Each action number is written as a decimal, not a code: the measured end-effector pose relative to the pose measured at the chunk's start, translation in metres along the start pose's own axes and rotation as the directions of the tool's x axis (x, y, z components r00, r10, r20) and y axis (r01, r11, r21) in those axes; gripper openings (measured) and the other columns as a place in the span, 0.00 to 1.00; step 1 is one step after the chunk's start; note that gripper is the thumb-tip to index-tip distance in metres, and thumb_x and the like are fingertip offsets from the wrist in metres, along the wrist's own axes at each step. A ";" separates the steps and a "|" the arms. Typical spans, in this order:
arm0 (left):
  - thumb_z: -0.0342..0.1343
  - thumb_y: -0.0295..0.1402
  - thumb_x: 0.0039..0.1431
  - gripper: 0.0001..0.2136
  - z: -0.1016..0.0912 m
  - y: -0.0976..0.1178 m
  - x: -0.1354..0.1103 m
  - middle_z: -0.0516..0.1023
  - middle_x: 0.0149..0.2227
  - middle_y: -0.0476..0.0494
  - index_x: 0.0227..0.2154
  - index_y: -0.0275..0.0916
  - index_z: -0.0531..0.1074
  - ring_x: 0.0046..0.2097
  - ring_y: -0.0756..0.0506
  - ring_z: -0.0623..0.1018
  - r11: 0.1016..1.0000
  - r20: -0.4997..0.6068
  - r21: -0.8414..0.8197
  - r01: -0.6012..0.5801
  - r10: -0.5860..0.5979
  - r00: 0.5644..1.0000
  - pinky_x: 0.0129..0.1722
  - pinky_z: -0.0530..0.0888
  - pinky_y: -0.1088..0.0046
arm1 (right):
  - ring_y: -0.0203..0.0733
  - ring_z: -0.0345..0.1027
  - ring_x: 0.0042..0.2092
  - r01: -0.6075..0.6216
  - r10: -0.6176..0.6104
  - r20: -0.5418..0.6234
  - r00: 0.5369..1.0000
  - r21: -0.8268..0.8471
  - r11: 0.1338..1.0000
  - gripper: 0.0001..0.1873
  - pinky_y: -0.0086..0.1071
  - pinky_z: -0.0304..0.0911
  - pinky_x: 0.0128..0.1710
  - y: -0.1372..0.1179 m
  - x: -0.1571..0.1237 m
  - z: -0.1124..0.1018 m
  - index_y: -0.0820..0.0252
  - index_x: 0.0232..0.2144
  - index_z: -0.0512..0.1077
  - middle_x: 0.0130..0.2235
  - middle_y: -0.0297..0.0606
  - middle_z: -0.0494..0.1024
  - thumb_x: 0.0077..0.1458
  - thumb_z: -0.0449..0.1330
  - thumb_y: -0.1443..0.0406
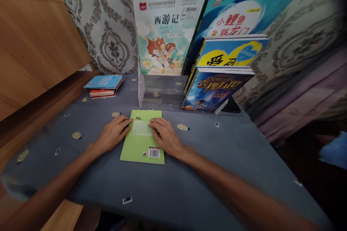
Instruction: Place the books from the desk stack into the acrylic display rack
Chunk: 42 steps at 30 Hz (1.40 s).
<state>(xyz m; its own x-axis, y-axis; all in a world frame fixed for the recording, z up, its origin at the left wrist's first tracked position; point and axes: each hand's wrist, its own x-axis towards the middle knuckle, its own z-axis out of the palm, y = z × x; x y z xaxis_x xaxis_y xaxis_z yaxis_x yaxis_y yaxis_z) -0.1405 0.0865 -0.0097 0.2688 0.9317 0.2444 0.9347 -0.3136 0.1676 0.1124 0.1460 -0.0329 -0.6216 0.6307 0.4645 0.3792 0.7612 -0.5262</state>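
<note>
A light green book (141, 148) lies flat with its back cover up, showing a pale text panel and a barcode near the bottom. My left hand (114, 131) is at its left edge, fingers close together and touching the side. Against the right edge is my right hand (166, 135), its bent fingers reaching over the cover. Between them, both hands grip the book by its sides. The thumbs' undersides and the fingertips' far sides are partly hidden.
Behind the book stands a clear tiered rack (162, 99) with several picture books, including a white-and-green book (165, 48) and a dark blue book (214, 90). A small book stack (104, 81) sits back left. Wooden furniture (40, 43) borders the cloth-covered table (217, 162).
</note>
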 end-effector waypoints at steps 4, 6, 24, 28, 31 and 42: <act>0.43 0.38 0.71 0.18 0.003 -0.009 0.017 0.74 0.50 0.40 0.56 0.41 0.71 0.51 0.41 0.73 1.000 0.017 0.020 0.001 -0.002 1.000 0.52 0.72 0.62 | 0.51 0.66 0.56 -0.035 0.035 0.012 0.999 -0.013 0.999 0.15 0.48 0.60 0.55 0.012 0.006 -0.005 0.59 0.46 0.73 0.51 0.47 0.77 0.60 0.52 0.73; 0.42 0.38 0.71 0.19 0.004 -0.014 0.027 0.74 0.50 0.40 0.57 0.41 0.71 0.50 0.41 0.73 1.000 0.014 0.025 0.007 -0.007 1.000 0.53 0.71 0.61 | 0.51 0.66 0.56 -0.063 0.063 0.015 0.998 -0.006 0.998 0.15 0.48 0.61 0.55 0.017 0.008 -0.006 0.59 0.46 0.73 0.51 0.47 0.77 0.59 0.52 0.73; 0.42 0.38 0.71 0.19 0.010 -0.013 0.035 0.75 0.50 0.38 0.51 0.40 0.76 0.53 0.39 0.72 0.993 -0.103 -0.095 -0.071 0.061 0.993 0.54 0.70 0.55 | 0.53 0.63 0.59 -0.153 0.155 -0.057 0.986 0.035 0.988 0.17 0.50 0.60 0.58 0.027 0.006 -0.001 0.59 0.48 0.73 0.55 0.48 0.74 0.57 0.53 0.72; 0.42 0.39 0.71 0.19 0.010 -0.008 0.038 0.75 0.50 0.38 0.51 0.38 0.75 0.52 0.40 0.72 0.994 -0.106 -0.072 -0.085 0.077 0.991 0.53 0.70 0.58 | 0.50 0.68 0.54 -0.230 0.246 -0.142 0.959 0.122 0.966 0.19 0.47 0.64 0.56 0.033 0.005 0.000 0.59 0.51 0.70 0.51 0.46 0.76 0.57 0.51 0.71; 0.42 0.39 0.71 0.20 0.011 -0.002 0.042 0.74 0.49 0.36 0.52 0.36 0.75 0.50 0.38 0.70 0.994 -0.073 -0.002 -0.106 0.106 0.992 0.49 0.70 0.57 | 0.48 0.69 0.55 -0.255 0.297 -0.175 0.939 0.228 0.940 0.24 0.48 0.64 0.58 0.037 0.005 0.001 0.59 0.56 0.65 0.54 0.46 0.75 0.58 0.50 0.71; 0.42 0.36 0.72 0.18 0.012 0.047 0.087 0.69 0.41 0.38 0.52 0.35 0.74 0.43 0.39 0.67 0.942 0.092 0.135 -0.307 0.296 0.951 0.44 0.67 0.61 | 0.50 0.72 0.55 -0.268 0.366 -0.250 0.896 0.353 0.896 0.36 0.56 0.66 0.58 0.043 0.005 0.008 0.55 0.66 0.48 0.54 0.48 0.75 0.57 0.50 0.71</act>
<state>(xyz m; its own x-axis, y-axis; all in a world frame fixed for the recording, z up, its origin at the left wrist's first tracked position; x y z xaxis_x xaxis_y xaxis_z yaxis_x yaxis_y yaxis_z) -0.0709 0.1553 0.0083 0.5540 0.8097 0.1937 0.8296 -0.5565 -0.0464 0.1207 0.1807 -0.0591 -0.2470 0.8818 0.4017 0.2642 0.4602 -0.8476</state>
